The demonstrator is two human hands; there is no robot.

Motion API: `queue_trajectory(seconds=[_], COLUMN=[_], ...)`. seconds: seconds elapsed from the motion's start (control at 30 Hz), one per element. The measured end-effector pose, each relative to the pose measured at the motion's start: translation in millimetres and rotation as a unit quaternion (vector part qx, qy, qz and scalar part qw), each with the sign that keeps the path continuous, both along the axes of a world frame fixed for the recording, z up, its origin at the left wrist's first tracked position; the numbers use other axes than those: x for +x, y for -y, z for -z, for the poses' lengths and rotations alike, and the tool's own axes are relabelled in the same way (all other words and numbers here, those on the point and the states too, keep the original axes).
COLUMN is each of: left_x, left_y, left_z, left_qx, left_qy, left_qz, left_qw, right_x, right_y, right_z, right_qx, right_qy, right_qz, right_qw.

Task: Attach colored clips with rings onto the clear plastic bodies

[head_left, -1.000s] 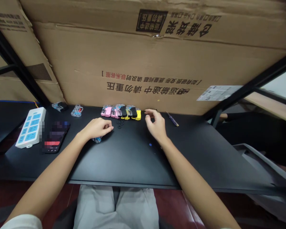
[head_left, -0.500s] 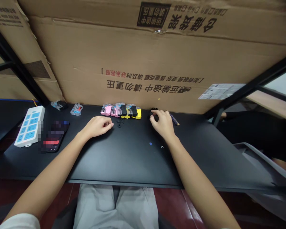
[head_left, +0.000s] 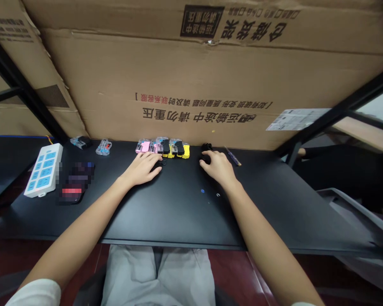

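Observation:
A row of small pink, black and yellow toy-like pieces (head_left: 163, 148) lies at the back of the black desk (head_left: 178, 212). My left hand (head_left: 144, 166) rests just in front of that row, fingers curled down over the spot where small black rings lay; what it holds, if anything, is hidden. My right hand (head_left: 217, 165) is on the desk to the right, its fingers closed on a small black piece (head_left: 205, 157). A small screwdriver (head_left: 232, 156) lies just right of that hand.
A white power strip (head_left: 44, 170) and a phone (head_left: 75, 182) lie at the left. Two clear-cased pieces (head_left: 103, 147) sit at the back left. A blue dot (head_left: 202, 191) and a small ring (head_left: 217, 195) lie mid-desk. A big cardboard sheet (head_left: 191, 76) stands behind.
My left hand has moved forward and right, up to the row of coloured pieces and over the black rings. My right hand went right to the black piece and closed on it.

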State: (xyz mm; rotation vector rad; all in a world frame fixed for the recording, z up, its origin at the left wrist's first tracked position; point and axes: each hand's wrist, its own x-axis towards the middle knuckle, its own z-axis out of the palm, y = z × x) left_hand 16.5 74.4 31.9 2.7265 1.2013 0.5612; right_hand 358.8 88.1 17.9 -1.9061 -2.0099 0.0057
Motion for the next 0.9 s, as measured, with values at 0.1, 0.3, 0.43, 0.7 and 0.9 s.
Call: queue_trajectory(seconds=[0.1,0.3,0.43,0.7,0.9], left_x=[2.5,-9.6,-21.0,-3.1,10.8], left_y=[-2.7,5.6,4.4,19.8,28.1], left_z=[1.3,-2.9,-4.0,-8.8,-2.0], left_qx=[0.012,0.023,0.014,-0.032,-0.079], left_qy=[-0.007,0.006,0.006,0.071,0.072], left_qz=[-0.007,-0.008,-0.004,0.041,0.055], left_qw=[1.000,1.000,1.000,0.996,0.993], right_x=[-2.8,-18.5,-41.6,-91.9,-103.4], right_y=[3.8,11.1,21.1,39.9,39.9], right_z=[-4.5,-9.1,-5.5,6.1,21.2], right_qx=[-0.030,-0.052,-0.055,-0.150,-0.204], right_qy=[-0.013,-0.187,-0.218,-0.416,-0.528], right_qz=[0.002,-0.093,-0.148,-0.222,-0.228], right_qw=[0.999,0.977,0.963,0.869,0.792])
